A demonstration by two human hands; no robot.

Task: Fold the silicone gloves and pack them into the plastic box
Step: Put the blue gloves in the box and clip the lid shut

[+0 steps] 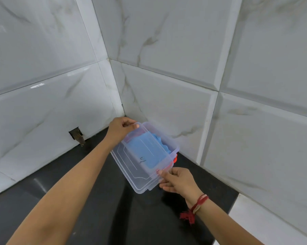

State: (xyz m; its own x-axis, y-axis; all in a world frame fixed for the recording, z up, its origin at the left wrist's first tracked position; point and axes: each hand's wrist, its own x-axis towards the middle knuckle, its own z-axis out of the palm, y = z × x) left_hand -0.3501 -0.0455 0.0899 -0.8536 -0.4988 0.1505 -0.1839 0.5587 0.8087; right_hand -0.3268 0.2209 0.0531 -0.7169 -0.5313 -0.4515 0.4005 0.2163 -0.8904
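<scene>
A clear plastic box (166, 138) stands in the corner of a black counter, with folded blue silicone gloves (147, 151) lying inside it. A clear lid (133, 174) lies tilted over the box, shifted toward me so the box's far side stays uncovered. My left hand (120, 129) pinches the lid's far left corner. At the near right corner, my right hand (177, 180) grips the lid's edge. A red clip (175, 159) shows at the box's right end.
White marble-look tiled walls meet in a corner (120, 103) just behind the box. The black counter (99, 209) runs toward me. A dark broken hole (76, 135) sits at the base of the left wall. A red thread band (197, 206) circles my right wrist.
</scene>
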